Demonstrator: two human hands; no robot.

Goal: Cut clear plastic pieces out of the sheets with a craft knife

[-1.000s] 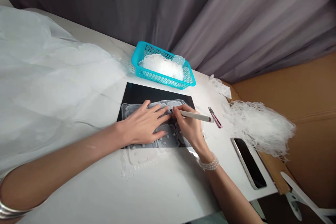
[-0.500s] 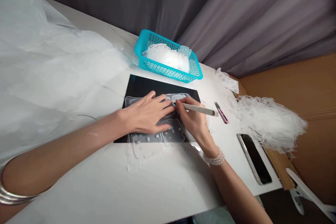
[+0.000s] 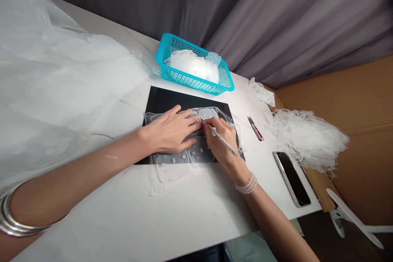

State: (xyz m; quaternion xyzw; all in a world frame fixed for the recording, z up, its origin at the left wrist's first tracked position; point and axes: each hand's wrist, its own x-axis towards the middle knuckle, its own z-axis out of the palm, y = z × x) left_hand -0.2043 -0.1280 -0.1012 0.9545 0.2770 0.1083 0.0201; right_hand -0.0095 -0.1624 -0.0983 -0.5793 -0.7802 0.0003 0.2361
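My left hand lies flat with fingers spread, pressing on a thin translucent plastic sheet with rounded outlines and small raised shapes. Under the sheet is a black mat; the sheet's near edge overhangs it onto the white table. My right hand is closed in a pen grip around a slim, pale-handled, pen-like tool. Its tip is at the sheet, just beside my left fingertips, too small to make out. Another cell of the sheet shows beyond my right fingers.
A turquoise basket holding white translucent pieces stands behind the mat. Thread snips, a phone and a heap of stringy clear offcuts lie to the right. A big pile of white filmy material covers the left side.
The tool's handle has swung from pointing right to slanting down toward me as my right hand turned. My left hand stays pressed in nearly the same place. The view has shifted slightly.
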